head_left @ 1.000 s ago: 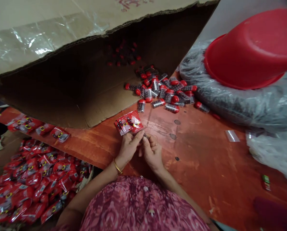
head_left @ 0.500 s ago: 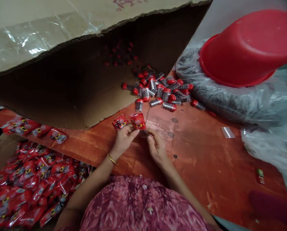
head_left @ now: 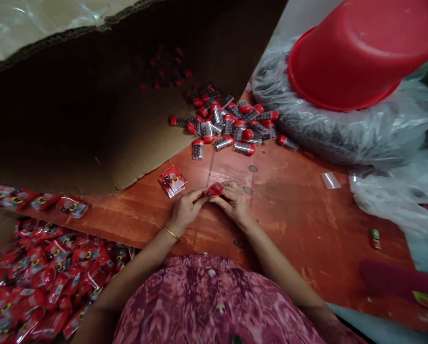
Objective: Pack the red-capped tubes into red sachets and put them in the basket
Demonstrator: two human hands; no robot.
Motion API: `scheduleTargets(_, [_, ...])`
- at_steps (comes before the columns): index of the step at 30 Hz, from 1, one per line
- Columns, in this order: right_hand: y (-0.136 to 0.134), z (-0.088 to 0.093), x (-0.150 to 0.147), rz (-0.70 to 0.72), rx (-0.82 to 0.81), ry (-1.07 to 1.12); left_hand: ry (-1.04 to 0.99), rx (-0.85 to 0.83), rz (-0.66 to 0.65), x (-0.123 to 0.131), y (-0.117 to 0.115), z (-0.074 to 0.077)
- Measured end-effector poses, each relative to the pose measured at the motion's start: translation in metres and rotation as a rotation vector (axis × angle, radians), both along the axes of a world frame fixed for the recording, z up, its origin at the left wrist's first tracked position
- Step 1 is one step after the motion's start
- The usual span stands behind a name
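Between my two hands is a small red printed packet (head_left: 214, 189), held just above the table. My left hand (head_left: 188, 208) pinches its left end, and my right hand (head_left: 235, 203) grips its right end with the fingers bent round it. What is inside the packet I cannot make out. Left of it lies a little stack of red printed cards (head_left: 172, 181). Beyond my hands, a loose pile of small clear containers with red caps and dark contents (head_left: 228, 122) spreads over the table.
A large cardboard box (head_left: 152, 148) lies open towards me, more capped containers inside. Red packets (head_left: 49, 272) heap up below the table's left edge. At right, an upturned red tub (head_left: 346, 62) rests on a full plastic bag (head_left: 317, 138). A clear plastic piece (head_left: 330, 180) lies on the table (head_left: 289, 229).
The packet has turned from face-up and flat to tilted and narrower between my fingers. My right hand has come up round its end. The view has shifted, moving the box and tub upward.
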State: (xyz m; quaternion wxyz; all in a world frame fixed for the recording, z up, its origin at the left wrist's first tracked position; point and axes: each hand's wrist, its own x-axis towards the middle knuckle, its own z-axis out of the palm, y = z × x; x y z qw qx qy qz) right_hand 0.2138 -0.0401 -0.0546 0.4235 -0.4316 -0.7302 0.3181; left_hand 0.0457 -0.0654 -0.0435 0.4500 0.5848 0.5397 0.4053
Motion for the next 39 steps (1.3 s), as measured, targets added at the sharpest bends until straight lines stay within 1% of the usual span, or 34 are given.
scheduleTargets(3, [0.001, -0.004, 0.001, 0.030, 0.033, -0.020, 0.116, 0.045, 0.002, 0.000, 0.000, -0.006])
scheduleTargets(5, [0.002, -0.006, 0.001, 0.014, 0.048, -0.061, 0.186, 0.078, -0.006, 0.001, 0.000, -0.010])
scheduleTargets(8, [0.002, -0.008, 0.003, 0.003, 0.064, -0.121, 0.238, 0.139, -0.013, 0.001, 0.000, -0.013])
scheduleTargets(10, [0.003, -0.008, 0.004, 0.016, 0.072, -0.135, 0.258, 0.156, -0.014, 0.001, 0.000, -0.012])
scheduleTargets(13, [0.003, -0.006, 0.007, 0.063, 0.062, -0.163, 0.254, 0.166, -0.055, 0.000, -0.002, -0.006])
scheduleTargets(15, [0.002, -0.004, 0.009, 0.066, 0.061, -0.165, 0.234, 0.201, -0.076, 0.000, -0.004, -0.002])
scheduleTargets(17, [0.001, -0.002, 0.011, 0.061, 0.071, -0.150, 0.219, 0.229, -0.060, 0.002, -0.006, 0.000])
scheduleTargets(20, [0.000, -0.003, 0.011, 0.080, 0.113, -0.130, 0.203, 0.195, -0.030, 0.005, -0.006, 0.000])
scheduleTargets(22, [-0.001, -0.005, 0.010, 0.060, 0.160, -0.136, 0.192, 0.139, -0.026, 0.006, -0.003, -0.001])
scheduleTargets(24, [0.000, -0.009, 0.009, 0.026, 0.205, -0.164, 0.202, 0.095, -0.039, 0.005, -0.001, -0.003])
scheduleTargets(26, [0.001, -0.013, 0.008, 0.021, 0.226, -0.212, 0.241, 0.083, -0.058, 0.004, 0.002, -0.006])
scheduleTargets(29, [0.001, -0.017, 0.009, 0.031, 0.216, -0.267, 0.314, 0.117, -0.070, 0.003, 0.003, -0.012])
scheduleTargets(32, [0.000, -0.018, 0.010, 0.025, 0.191, -0.298, 0.379, 0.185, -0.076, 0.004, 0.002, -0.016])
scheduleTargets(39, [-0.001, -0.009, 0.008, 0.046, 0.138, -0.369, 0.561, 0.317, -0.045, 0.005, -0.002, -0.019])
